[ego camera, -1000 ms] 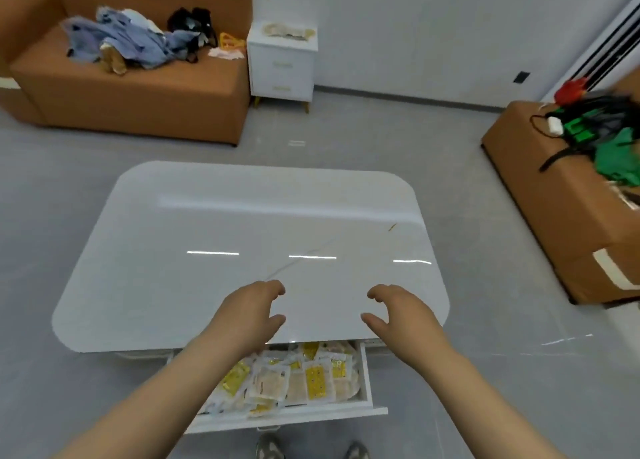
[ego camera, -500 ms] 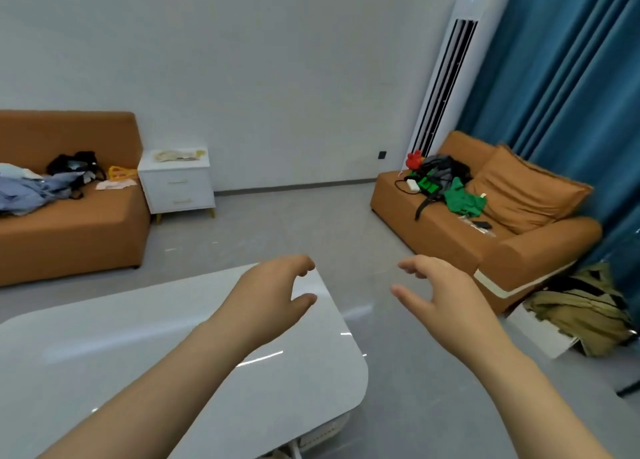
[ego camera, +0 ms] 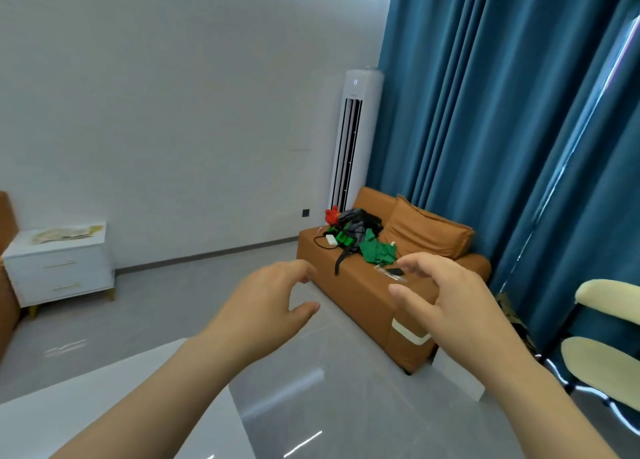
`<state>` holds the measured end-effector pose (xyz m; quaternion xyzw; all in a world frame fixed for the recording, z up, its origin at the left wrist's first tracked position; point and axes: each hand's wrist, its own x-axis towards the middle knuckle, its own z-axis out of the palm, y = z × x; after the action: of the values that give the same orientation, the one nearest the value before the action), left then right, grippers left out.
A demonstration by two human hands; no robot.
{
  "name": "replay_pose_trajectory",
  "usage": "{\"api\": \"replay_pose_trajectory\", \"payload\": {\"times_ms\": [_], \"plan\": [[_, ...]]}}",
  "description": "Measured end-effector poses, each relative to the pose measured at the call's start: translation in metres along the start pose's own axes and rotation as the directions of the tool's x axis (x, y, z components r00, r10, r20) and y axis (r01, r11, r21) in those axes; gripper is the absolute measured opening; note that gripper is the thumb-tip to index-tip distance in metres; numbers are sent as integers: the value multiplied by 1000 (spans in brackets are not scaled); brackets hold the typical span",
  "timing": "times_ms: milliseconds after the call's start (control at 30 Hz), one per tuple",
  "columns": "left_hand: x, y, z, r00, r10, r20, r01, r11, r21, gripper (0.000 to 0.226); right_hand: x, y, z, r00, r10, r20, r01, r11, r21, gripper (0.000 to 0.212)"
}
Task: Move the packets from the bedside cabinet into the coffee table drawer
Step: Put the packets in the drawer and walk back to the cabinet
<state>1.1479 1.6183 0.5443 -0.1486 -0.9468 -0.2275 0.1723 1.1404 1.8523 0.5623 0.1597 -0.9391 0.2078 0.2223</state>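
Observation:
The white bedside cabinet [ego camera: 59, 271] stands at the far left against the wall, with pale packets [ego camera: 64, 234] lying on its top. My left hand [ego camera: 266, 303] and my right hand [ego camera: 446, 296] are raised in front of me, fingers curled apart, holding nothing. Both hands are far from the cabinet. A corner of the white coffee table [ego camera: 114, 403] shows at the bottom left under my left forearm. Its drawer is out of view.
An orange sofa [ego camera: 391, 285] with a green cloth, bags and cables stands ahead on the right. A tall white air conditioner [ego camera: 353, 140] and blue curtains [ego camera: 502, 129] are behind it. A cream chair [ego camera: 609, 337] is at the right edge. Grey floor lies between table and cabinet.
My view has swung up and to the right, away from the open drawer full of packets to the room. Both hands rose off the table edge and stay empty.

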Motion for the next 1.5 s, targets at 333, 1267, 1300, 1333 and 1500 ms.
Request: {"api": "replay_pose_trajectory", "payload": {"times_ms": [333, 1267, 1300, 1333, 1500], "plan": [[125, 17, 52, 998, 54, -18, -54, 998, 26, 39, 80, 87, 5, 999, 20, -50, -21, 1000, -15, 37], [480, -180, 137, 965, -212, -153, 236, 959, 159, 39, 513, 231, 204, 951, -279, 132, 273, 960, 61, 38], [487, -189, 140, 957, -244, -160, 269, 949, 164, 39, 529, 231, 215, 940, -307, 149, 298, 952, 74, 39], [492, -198, 141, 947, -274, -167, 301, 939, 168, 39, 544, 230, 228, 928, -334, 166, 323, 942, 91, 39], [512, -255, 139, 890, -406, -208, 445, 872, 204, 41, 609, 201, 293, 853, -465, 236, 423, 882, 209, 41]]}}
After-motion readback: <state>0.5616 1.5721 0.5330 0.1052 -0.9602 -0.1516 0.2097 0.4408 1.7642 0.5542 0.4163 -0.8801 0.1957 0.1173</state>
